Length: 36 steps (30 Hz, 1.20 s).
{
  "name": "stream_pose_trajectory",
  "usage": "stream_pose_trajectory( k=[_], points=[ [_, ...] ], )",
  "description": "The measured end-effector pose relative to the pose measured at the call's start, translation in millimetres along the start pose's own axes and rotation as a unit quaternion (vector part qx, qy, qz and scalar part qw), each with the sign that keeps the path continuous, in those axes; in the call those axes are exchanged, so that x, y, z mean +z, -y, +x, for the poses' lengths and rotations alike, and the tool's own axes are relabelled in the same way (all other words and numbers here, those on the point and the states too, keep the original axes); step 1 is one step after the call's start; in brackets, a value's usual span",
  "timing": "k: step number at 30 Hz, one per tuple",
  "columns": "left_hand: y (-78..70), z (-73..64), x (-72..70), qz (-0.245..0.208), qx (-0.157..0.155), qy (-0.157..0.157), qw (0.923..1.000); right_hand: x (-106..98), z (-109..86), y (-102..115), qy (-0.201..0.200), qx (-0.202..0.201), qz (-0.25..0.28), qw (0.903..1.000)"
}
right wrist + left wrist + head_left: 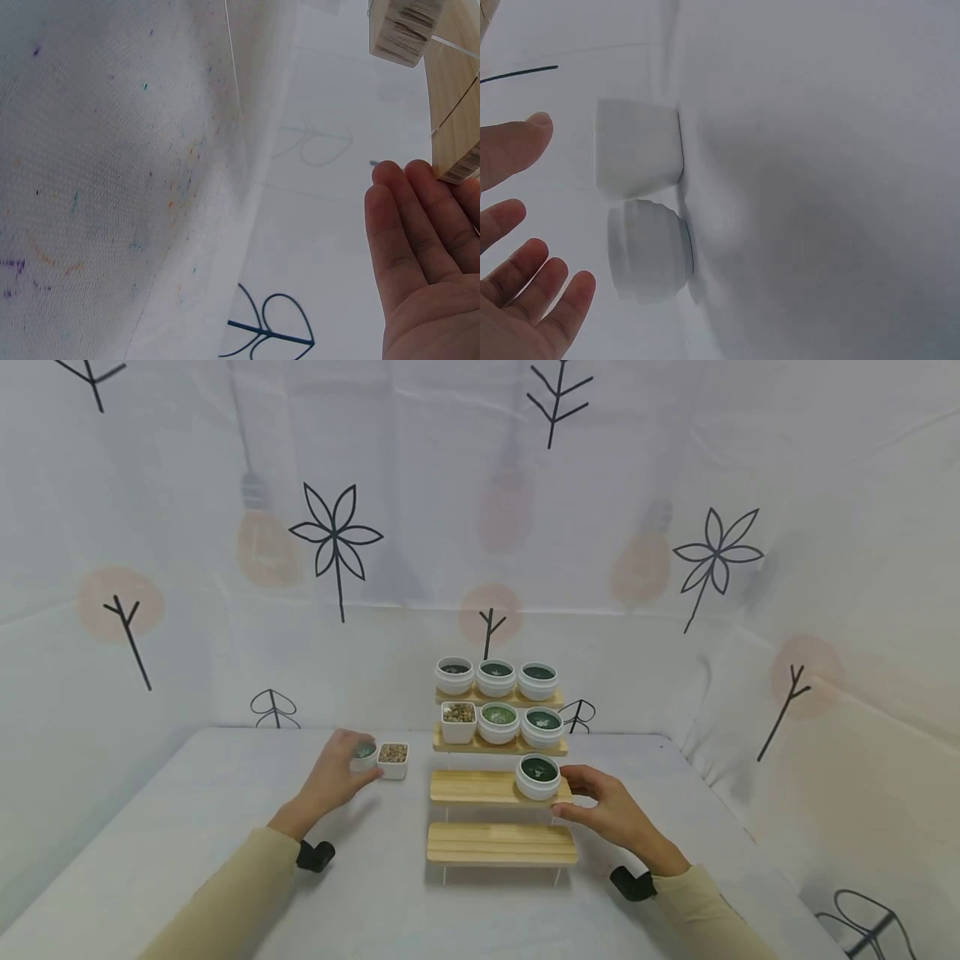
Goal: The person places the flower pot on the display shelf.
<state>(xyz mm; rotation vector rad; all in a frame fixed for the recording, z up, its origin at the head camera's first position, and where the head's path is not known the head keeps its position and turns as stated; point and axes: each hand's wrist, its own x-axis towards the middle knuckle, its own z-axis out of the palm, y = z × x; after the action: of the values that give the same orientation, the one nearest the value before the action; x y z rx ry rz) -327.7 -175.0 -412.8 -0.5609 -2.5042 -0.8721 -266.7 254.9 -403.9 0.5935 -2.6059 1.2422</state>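
My left hand (pixel 337 768) reaches around two small white pots on the table, a round one with a dark green top (pixel 364 752) and a square one with a grainy brown top (pixel 393 760). In the left wrist view its fingers are spread, apart from the round pot (pixel 649 251) and the square pot (pixel 637 148). My right hand (pixel 611 806) is at the right end of the third wooden shelf (pixel 472 787), beside a round white pot (pixel 537 779) standing there. Its fairly straight fingers touch the wood (pixel 456 161) in the right wrist view.
The stepped wooden stand has round white pots (pixel 497 678) along its top step. Below them stand a square pot (pixel 458 727) and more round pots (pixel 498 727). The lowest shelf (pixel 501 845) is nearest me. A printed white cloth (pixel 420 568) hangs behind the table.
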Motion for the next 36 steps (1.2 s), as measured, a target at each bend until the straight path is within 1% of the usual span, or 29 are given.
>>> stream_pose_trajectory(
  k=[2, 7, 9, 12, 17, 21, 25, 32, 36],
  points=[
    [4.4, 3.0, -0.3, 0.002, -0.007, 0.008, 0.9999, 0, -0.4, 4, -0.003, -0.002, -0.001, 1.0],
    [13.9, 9.3, -1.2, 0.006, -0.032, 0.031, 0.999, -5, -4.8, 29, 0.001, -0.005, -0.004, 1.0],
    [17.4, 11.3, -1.0, 0.006, -0.047, 0.041, 0.998, -7, -6.2, 37, 0.004, -0.002, -0.007, 1.0],
    [23.3, 14.0, 0.5, 0.008, -0.062, 0.057, 0.9964, -8, -6.4, 41, 0.006, 0.005, -0.006, 0.9999],
    [31.1, 19.2, 3.6, 0.008, -0.083, 0.076, 0.9936, -7, -7.2, 43, 0.004, 0.007, 0.004, 1.0],
    [35.5, 23.4, 5.4, 0.01, -0.094, 0.084, 0.9919, -7, -7.5, 42, 0.002, 0.008, 0.009, 0.9999],
    [38.9, 26.6, 6.5, 0.013, -0.106, 0.094, 0.9899, -7, -7.1, 40, 0.004, 0.005, 0.005, 1.0],
    [43.5, 30.0, 9.4, 0.009, -0.135, 0.111, 0.9846, -7, -7.1, 41, 0.006, 0.008, 0.001, 1.0],
    [44.9, 30.6, 10.3, 0.006, -0.142, 0.117, 0.983, -7, -6.8, 39, 0.008, 0.011, -0.003, 0.9999]
  ],
)
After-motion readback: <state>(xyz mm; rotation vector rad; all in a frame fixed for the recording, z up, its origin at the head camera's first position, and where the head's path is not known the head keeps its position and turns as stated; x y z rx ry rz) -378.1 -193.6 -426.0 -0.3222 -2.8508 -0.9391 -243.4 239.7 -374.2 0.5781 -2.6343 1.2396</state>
